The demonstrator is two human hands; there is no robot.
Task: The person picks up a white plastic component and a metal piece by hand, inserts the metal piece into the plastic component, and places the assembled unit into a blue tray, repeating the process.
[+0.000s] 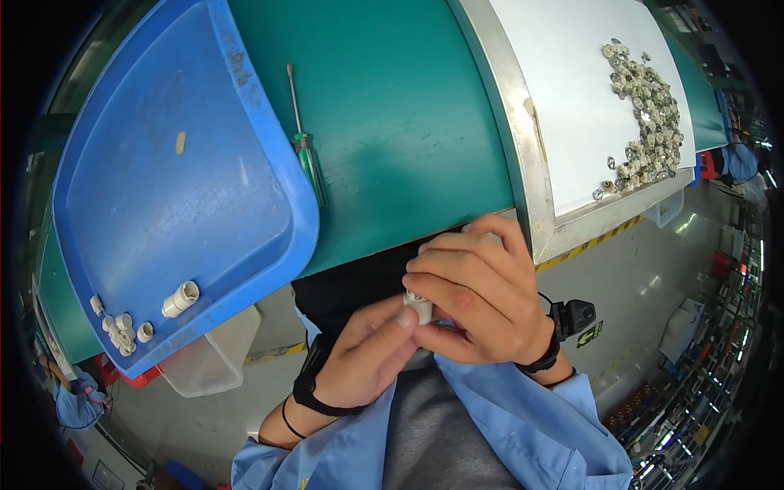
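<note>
Close to my body, beyond the bench's near edge, my left hand (pixel 367 351) pinches a small white cylindrical socket-like part (pixel 419 309) with its thumb on the side. My right hand (pixel 482 298) closes over the top of that same part, its fingers curled and meeting the left fingertips. The right fingers hide the part's upper end, where a bit of a second small piece or collar shows. Both hands are off the bench.
On the left, a blue tray (pixel 304 237) holds a larger white socket (pixel 180 300) and several small white pieces (pixel 122 333). A green-handled screwdriver (pixel 307 159) lies on the green bench (pixel 392 106). Right, a metal-framed white board (pixel 547 90) carries a pile of small parts (pixel 651 118).
</note>
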